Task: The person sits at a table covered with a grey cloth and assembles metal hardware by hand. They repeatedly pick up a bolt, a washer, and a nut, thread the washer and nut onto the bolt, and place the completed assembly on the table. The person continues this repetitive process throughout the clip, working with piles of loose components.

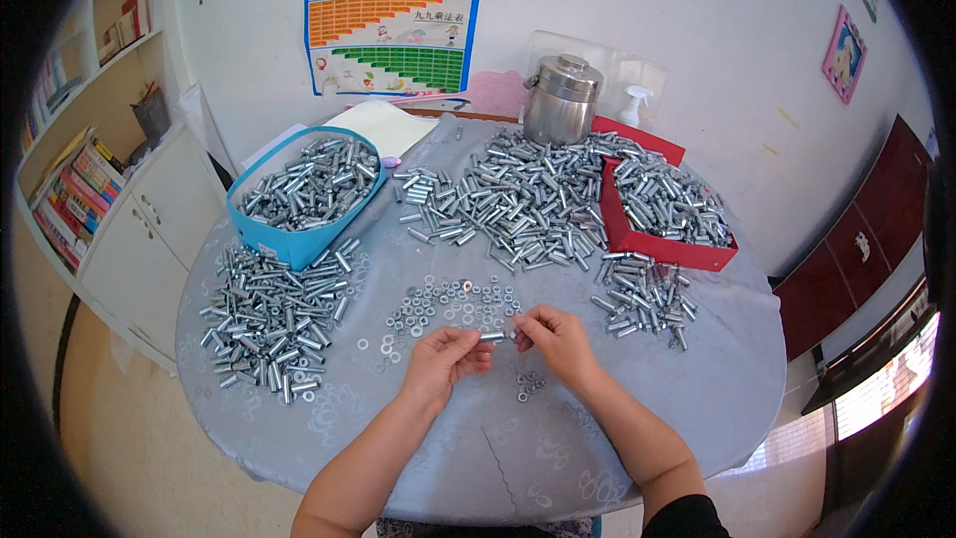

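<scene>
Fingers of the left hand closed in a pinch on the left part of a metal sleeve, held roughly level just above the tabletop. Fingers of the right hand nearly together at its right end, apparently gripping a small metal piece; nut or washer, too small to tell.

Step looks like fitting that piece to the sleeve's end. To do it well: left side stays firm and still, end face kept clear of the left thumb, piece brought in square to the sleeve's axis, light fingertip pressure only. Don't force it if it tilts. Working low makes sense, since a dropped part could get lost among the loose rings and nuts just beyond, or the small cluster by the right wrist.

Writing: wall poster has printed characters and coloured stepped charts in pink, blue, orange and green. Book spines at left carry lettering, too small to read. No brand made out on the blue bin or red box.
</scene>
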Demonstrator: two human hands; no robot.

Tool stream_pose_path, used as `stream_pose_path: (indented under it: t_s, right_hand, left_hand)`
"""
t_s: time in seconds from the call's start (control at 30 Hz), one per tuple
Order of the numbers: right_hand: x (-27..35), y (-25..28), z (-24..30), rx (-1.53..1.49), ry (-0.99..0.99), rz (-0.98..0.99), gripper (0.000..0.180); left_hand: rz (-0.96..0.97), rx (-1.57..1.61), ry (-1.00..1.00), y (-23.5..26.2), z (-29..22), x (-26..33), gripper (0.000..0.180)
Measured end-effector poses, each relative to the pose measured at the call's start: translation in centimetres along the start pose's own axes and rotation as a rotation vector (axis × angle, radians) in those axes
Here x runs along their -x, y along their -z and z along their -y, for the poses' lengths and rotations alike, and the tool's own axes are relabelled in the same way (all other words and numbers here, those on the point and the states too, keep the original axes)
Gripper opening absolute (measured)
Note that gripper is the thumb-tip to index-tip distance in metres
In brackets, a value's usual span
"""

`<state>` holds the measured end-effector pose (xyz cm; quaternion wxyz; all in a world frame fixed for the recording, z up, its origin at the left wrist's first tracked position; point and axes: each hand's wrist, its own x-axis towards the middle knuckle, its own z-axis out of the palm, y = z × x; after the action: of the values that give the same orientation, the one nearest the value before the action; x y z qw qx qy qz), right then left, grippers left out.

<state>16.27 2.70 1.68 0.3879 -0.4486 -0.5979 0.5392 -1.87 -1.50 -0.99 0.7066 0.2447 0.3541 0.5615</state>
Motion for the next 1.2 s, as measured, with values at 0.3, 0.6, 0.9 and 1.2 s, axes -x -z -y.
stream_pose_path:
  t_s: [0.3, 0.6, 0.9, 1.2]
  right_hand:
    - [0.4, -0.2, 0.6, 0.018, 0.242, 0.056, 0.013]
    - [0.2, 0.4, 0.1, 0.170, 0.004, 0.081, 0.025]
    - [0.4, 0.2, 0.1, 0.105, 0.044, 0.086, 0.041]
    - [0.4, 0.0, 0.8, 0.059, 0.063, 0.105, 0.039]
  left_hand:
    - [-0.024, 0.043, 0.019, 0.0, -0.5, 0.0, 0.012]
    - [0.022, 0.031, 0.016, -0.3, -0.4, 0.2, 0.011]
    - [-0.102, 0.082, -0.018, -0.3, -0.8, 0.1, 0.010]
    - [-0.082, 0.057, -0.029, -0.2, -0.7, 0.1, 0.012]
